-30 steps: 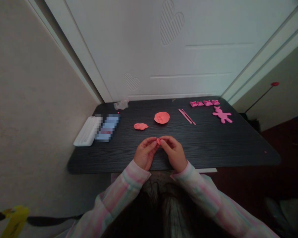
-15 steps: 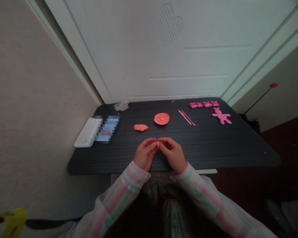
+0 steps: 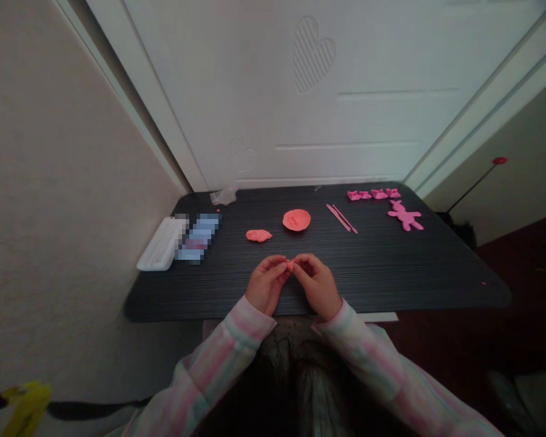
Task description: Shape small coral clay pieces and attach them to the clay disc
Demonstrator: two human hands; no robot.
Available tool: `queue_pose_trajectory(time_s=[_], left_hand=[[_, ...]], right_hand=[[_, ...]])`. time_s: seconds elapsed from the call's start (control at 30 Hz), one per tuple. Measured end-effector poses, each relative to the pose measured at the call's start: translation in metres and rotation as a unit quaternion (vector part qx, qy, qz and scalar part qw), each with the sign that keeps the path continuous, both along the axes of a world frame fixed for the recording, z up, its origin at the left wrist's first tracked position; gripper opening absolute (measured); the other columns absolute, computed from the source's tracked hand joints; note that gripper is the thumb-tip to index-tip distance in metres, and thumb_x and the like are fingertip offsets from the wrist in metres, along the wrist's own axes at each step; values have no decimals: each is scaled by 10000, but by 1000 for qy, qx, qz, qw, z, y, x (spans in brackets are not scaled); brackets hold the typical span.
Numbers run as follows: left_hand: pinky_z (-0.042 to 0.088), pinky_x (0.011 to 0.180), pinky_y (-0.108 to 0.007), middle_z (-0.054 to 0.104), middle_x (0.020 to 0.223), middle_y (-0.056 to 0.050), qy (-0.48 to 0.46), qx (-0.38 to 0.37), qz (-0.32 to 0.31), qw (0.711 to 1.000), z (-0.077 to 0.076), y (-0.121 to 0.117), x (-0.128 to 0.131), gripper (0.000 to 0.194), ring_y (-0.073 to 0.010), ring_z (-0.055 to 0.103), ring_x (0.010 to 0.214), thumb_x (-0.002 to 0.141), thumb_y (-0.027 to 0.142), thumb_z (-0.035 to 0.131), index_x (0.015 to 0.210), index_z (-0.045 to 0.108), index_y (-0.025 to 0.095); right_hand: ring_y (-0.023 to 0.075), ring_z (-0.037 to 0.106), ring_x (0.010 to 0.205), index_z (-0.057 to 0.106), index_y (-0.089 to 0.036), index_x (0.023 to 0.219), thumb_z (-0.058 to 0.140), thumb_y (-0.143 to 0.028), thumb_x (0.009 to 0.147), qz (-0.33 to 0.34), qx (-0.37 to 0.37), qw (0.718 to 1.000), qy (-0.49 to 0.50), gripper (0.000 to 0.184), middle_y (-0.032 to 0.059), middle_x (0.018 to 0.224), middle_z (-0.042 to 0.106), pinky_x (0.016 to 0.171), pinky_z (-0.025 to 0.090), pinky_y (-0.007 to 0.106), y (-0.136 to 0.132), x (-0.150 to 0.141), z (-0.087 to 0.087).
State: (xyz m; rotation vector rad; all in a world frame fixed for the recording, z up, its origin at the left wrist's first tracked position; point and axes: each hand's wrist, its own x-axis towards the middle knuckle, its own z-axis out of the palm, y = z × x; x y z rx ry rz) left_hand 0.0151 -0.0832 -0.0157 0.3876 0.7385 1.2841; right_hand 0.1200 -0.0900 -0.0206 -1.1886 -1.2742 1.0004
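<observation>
My left hand (image 3: pixel 264 284) and my right hand (image 3: pixel 317 284) meet above the near middle of a black table (image 3: pixel 391 267). Between the fingertips of both hands sits a small piece of orange-pink clay (image 3: pixel 290 265), pinched from both sides. Beyond the hands lies a small flat lump of the same clay (image 3: pixel 258 235), and behind it a round clay disc (image 3: pixel 296 220).
A white tray (image 3: pixel 159 244) with a blurred item lies at the table's left. Two thin pink sticks (image 3: pixel 342 218), a pink clay bunny figure (image 3: pixel 405 215) and several small pink clay shapes (image 3: pixel 374 194) sit at the back right. A crumpled clear wrapper (image 3: pixel 223 195) lies near the white door.
Both hands stay together on the clay piece, with only slight finger shifts. The view has tilted a little, so everything sits slightly lower in the picture.
</observation>
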Motion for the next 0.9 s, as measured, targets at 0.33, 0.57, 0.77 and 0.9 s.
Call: queue_pose_trajectory(time_s=[0.33, 0.57, 0.77, 0.9], left_hand=[[456, 665, -199, 631, 643, -4, 8, -8, -2, 1000, 0, 0, 0, 138, -77, 590, 631, 557, 107, 673, 680, 613, 123], [451, 679, -212, 630, 649, 1, 10, -3, -8, 1000, 0, -1, 0, 158, -79, 588, 638, 546, 92, 679, 681, 605, 126], [446, 689, -226, 635, 664, -8, 11, -3, -12, 1000, 0, -1, 0, 161, -91, 593, 651, 545, 93, 677, 687, 606, 125], [448, 682, -222, 638, 658, -7, 12, 1, -15, 1000, 0, -1, 0, 148, -88, 593, 649, 554, 87, 667, 684, 610, 127]], right_hand=[[139, 557, 714, 566, -194, 753, 540, -246, 719, -4, -1, 1000, 11, 67, 11, 753, 594, 669, 438, 273, 0, 0, 2], [140, 550, 697, 571, -196, 752, 548, -242, 711, 0, 1, 1000, 1, 66, 12, 743, 582, 657, 441, 280, 1, 1, 0], [142, 536, 717, 596, -203, 738, 545, -228, 713, 4, 11, 1000, -15, 62, 10, 741, 569, 670, 426, 277, 0, 2, 3], [137, 529, 691, 589, -196, 719, 548, -225, 711, 0, 10, 1000, -14, 52, 4, 719, 559, 650, 421, 269, -1, 2, 3]])
